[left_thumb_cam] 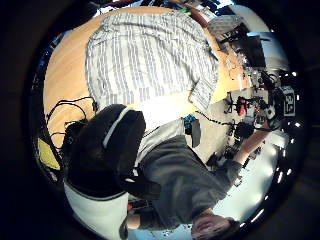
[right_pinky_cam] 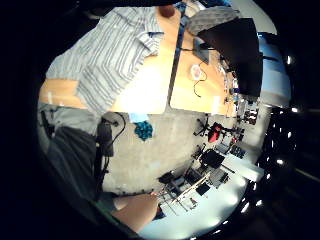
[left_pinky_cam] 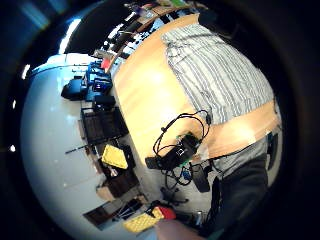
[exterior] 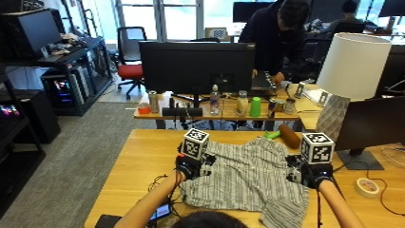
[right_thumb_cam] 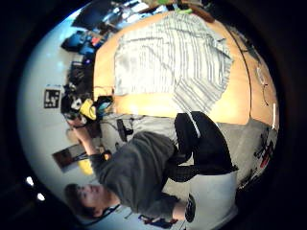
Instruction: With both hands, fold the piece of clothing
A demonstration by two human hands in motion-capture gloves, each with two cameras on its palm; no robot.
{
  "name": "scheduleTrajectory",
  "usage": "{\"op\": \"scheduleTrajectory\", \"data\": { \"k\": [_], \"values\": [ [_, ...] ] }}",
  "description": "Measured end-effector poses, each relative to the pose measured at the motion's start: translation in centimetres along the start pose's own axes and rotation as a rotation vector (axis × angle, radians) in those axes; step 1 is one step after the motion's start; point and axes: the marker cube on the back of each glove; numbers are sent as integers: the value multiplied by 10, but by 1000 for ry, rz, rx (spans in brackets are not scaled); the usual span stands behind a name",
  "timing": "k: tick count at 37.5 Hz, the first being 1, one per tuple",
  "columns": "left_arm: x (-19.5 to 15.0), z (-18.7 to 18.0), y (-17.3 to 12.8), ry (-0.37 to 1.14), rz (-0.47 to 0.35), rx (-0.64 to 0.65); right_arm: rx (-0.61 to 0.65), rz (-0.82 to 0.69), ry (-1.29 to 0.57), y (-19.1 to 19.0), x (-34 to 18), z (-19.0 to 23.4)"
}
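The striped shirt (exterior: 246, 178) is lying spread out on the wooden table (exterior: 133, 161), grey and white stripes running along its length, its body mostly flat and one sleeve trailing off toward the near right corner of the cloth. In both thumb-side palm views the shirt (left_thumb_cam: 150, 55) is showing as one broad open sheet with no layer turned over another, so the folding is looking hardly begun: the garment is laid out, and every fold is still to be made.

The left hand (exterior: 190, 166) is sitting at the shirt's left edge and the right hand (exterior: 311, 176) at its right edge, each in a black glove, apparently raised a little above the table since the palm cameras are taking in the whole shirt from some way off. Whether the fingers of either hand are curled, straight, or pinching the cloth, I cannot tell; the gloves are too small and dark in the outside view, and no fingers are showing in the palm views.

Beyond the shirt, a brown cylinder (exterior: 290, 136) is lying near its far right corner, and a roll of tape (exterior: 366, 187) is resting on the table to the right.
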Motion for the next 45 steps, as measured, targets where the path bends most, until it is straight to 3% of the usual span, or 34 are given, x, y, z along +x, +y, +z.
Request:
{"op": "scheduleTrajectory", "data": {
  "k": [22,36,45],
  "values": [
    [-30,5,-3,19,-116,-41,-25,18,-26,-6,13,-2],
    [-19,12,1,17,-89,-75,-54,17,-62,-5,13,-3],
    [-10,50,-10,44,-37,-179,-102,-24,-35,-19,12,21]
  ]
}}
